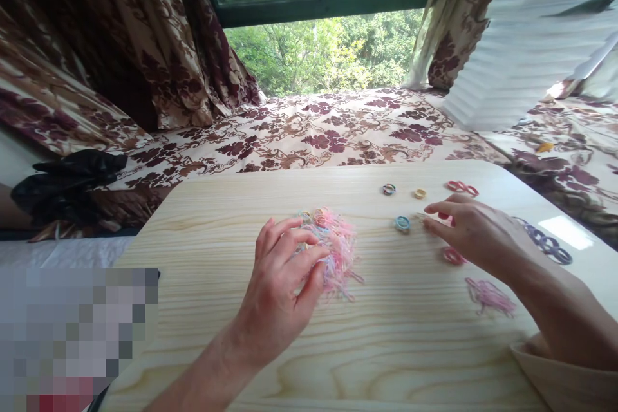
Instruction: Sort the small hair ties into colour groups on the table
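Observation:
On the wooden table lies a loose pile of pink and pastel elastic bands (338,251). My left hand (284,270) rests at the pile's left side, its fingers spread and curved over it. My right hand (463,232) reaches in from the right, thumb and forefinger near a small pale band; whether the fingertips hold it is unclear. Around this hand are a blue ring (402,224), a multicoloured ring (389,189), a yellow ring (420,193), red rings (462,188) and a dark pink ring (454,256), partly covered.
Purple rings (555,250) lie beyond my right forearm, and a small heap of pink bands (490,296) is below it. The light wooden table (207,309) stands before a floral-covered ledge (328,135). A black bag (72,180) is at the left.

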Available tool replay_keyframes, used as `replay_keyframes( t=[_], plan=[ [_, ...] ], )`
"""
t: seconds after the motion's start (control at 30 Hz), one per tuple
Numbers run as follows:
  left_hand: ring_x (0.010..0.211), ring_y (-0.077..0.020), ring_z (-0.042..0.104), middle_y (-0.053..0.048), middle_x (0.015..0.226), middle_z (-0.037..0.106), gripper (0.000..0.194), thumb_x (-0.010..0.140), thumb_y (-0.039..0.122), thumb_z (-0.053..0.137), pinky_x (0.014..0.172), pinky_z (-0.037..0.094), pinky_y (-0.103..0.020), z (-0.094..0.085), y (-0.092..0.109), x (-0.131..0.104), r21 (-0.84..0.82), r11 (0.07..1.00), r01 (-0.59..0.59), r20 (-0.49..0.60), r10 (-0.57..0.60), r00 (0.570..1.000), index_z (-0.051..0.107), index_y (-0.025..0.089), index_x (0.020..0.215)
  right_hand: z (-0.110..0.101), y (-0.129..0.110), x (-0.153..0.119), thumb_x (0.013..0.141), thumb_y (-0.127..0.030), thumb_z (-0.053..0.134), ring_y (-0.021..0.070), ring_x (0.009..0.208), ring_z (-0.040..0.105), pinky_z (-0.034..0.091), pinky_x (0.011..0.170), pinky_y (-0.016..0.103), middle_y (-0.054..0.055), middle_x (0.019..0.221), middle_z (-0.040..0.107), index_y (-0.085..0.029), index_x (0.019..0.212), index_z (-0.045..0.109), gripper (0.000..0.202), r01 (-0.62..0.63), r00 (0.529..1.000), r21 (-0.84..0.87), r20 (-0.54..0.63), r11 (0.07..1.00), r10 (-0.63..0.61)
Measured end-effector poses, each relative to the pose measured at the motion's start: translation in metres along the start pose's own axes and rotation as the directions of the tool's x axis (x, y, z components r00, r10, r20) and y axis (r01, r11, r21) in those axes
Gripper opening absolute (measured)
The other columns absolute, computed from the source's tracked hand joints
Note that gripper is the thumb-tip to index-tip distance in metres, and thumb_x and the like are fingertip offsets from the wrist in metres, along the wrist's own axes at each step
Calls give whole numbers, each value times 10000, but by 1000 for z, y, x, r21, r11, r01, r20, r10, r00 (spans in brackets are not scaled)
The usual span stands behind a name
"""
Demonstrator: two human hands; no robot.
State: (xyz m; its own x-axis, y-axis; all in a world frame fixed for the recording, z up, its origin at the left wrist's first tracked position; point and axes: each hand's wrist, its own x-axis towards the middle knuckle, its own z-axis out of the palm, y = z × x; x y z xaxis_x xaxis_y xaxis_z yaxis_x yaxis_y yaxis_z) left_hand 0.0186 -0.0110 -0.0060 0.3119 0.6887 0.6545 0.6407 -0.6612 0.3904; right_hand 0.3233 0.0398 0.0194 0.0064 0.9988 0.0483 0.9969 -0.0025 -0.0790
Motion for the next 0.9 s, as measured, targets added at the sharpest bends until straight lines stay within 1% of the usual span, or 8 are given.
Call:
replay_keyframes(
  t=[0.27,0.33,0.43,0.53,0.63,0.73,0.8,0.9],
  plan=[
    [1154,-268,540,-65,968,656,174,855,39,583,1052,408,-559,1,-2,-1,9,1000,-11,0,11,1000,660,183,917,10,1,5,896,-398,467,213,749,626,360,566,290,64,939,701,-242,915,744,319,-46,999,-62,-1,997,46],
    [1153,-264,542,-61,968,658,176,856,44,584,1053,412,-545,0,-3,-1,15,1000,-6,-3,6,1000,659,190,917,8,0,3,886,-397,462,218,753,630,367,566,294,72,940,706,-230,937,743,330,-23,999,-55,-45,998,21],
    [1160,-257,541,-52,980,663,203,858,44,580,1069,400,-538,0,-4,0,31,999,8,-5,-8,1000,665,206,945,1,-8,-4,890,-408,460,225,779,638,401,593,307,84,930,705,-208,959,733,345,54,984,13,-172,998,-51],
    [1169,-252,539,-49,982,667,214,858,46,578,1083,388,-531,-1,-6,1,44,999,27,-4,-27,1000,675,207,961,-6,-24,-14,910,-420,465,188,692,630,416,580,304,61,901,697,-223,929,719,323,212,944,97,-277,972,-178],
    [1169,-249,537,-52,973,671,195,861,55,579,1079,394,-516,-1,-7,1,49,998,39,4,-39,999,682,197,947,-7,-45,-26,943,-378,455,162,642,633,431,569,292,45,873,701,-223,881,702,297,409,888,148,-294,901,-354],
    [1176,-249,532,-49,988,675,209,858,54,581,1093,372,-523,-1,-8,1,65,997,43,25,-45,999,689,201,962,-1,-67,-38,958,-303,446,144,612,622,434,542,269,35,795,678,-217,820,673,280,570,813,216,-291,793,-505],
    [1184,-248,528,-48,1004,676,223,857,52,578,1102,358,-523,-2,-8,1,79,996,45,36,-48,998,693,204,973,6,-79,-45,954,-247,452,132,602,609,432,532,254,24,755,654,-219,785,651,263,629,776,278,-273,726,-568],
    [1191,-244,525,-50,1009,677,225,860,44,567,1112,347,-515,-2,-9,1,97,994,51,44,-56,997,698,198,959,17,-93,-54,937,-162,463,118,611,600,442,551,237,11,744,642,-218,793,643,237,657,750,382,-254,650,-610]
  ],
)
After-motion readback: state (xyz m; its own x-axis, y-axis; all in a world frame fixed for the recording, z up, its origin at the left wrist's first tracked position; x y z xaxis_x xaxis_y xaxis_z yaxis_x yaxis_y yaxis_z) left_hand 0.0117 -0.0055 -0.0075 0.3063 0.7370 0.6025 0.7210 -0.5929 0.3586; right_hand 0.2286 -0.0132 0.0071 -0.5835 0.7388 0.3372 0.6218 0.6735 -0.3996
